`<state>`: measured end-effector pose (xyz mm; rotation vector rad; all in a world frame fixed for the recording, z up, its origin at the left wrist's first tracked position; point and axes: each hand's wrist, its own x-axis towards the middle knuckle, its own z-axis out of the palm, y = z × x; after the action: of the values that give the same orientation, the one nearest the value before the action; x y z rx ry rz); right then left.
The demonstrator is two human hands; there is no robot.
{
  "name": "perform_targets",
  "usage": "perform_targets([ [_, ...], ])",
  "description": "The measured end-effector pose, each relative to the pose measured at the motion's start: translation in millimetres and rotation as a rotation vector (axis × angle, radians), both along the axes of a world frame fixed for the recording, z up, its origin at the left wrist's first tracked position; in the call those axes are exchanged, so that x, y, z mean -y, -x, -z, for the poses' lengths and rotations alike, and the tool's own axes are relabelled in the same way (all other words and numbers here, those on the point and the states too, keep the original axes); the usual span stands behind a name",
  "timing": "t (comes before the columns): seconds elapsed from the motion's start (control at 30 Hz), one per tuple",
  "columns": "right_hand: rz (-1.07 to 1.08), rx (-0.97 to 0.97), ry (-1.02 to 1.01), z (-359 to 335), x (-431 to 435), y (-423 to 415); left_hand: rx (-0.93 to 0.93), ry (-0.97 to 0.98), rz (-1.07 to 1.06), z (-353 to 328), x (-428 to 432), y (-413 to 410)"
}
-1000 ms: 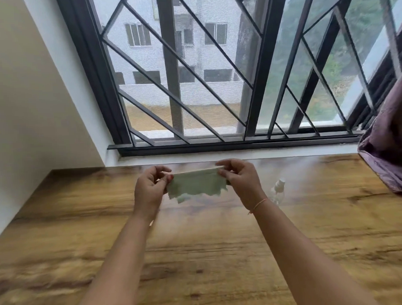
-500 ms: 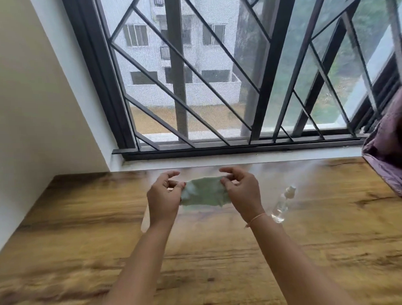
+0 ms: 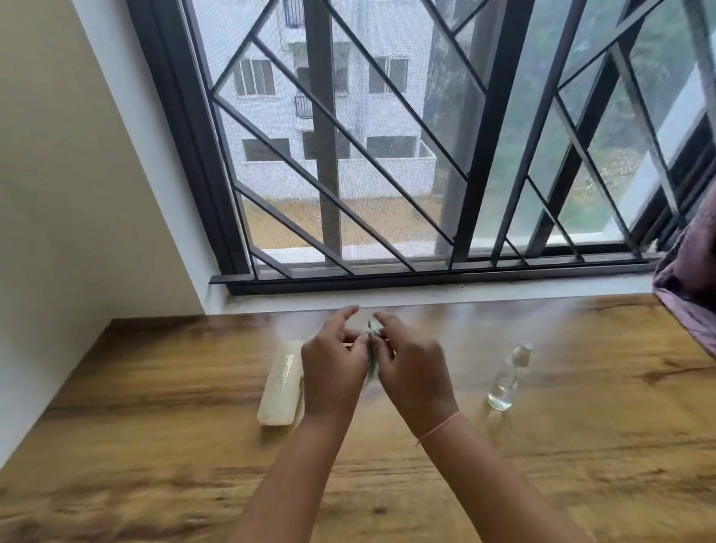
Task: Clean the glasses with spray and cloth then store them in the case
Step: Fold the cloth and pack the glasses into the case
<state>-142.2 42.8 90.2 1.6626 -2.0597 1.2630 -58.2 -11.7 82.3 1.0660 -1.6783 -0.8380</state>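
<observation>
**A:** Entry one, far left?

**B:** Case (image 3: 282,383): pale, long, laid flat on the wooden table (image 3: 149,403), just beside the left hand (image 3: 334,366). It looks closed, though this cannot be confirmed through the blur.

**A:** Centre entries?

**B:** Cloth (image 3: 372,352): green, folded narrow, held on edge above the table between the two hands. It is pinched on one side by the left thumb and lower fingers and on the other by those of the right hand (image 3: 414,371). Both index fingers are extended. A thin thread (image 3: 439,425) is worn on the right wrist.

**A:** Further right?

**B:** Spray bottle (image 3: 508,377): clear, stood on the table, untouched, near the right hand. Curtain (image 3: 701,281): purple, draped at the table's right edge.
</observation>
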Motion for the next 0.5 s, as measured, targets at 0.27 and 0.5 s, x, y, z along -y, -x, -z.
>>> perform_targets([
  [0.27,-0.025,0.047,0.037,-3,0,-6,0.003,0.039,0.029,-12,-6,-1],
  [0.5,-0.056,0.241,0.049,-2,-3,3,-0.093,-0.058,0.061,-20,-5,5],
])
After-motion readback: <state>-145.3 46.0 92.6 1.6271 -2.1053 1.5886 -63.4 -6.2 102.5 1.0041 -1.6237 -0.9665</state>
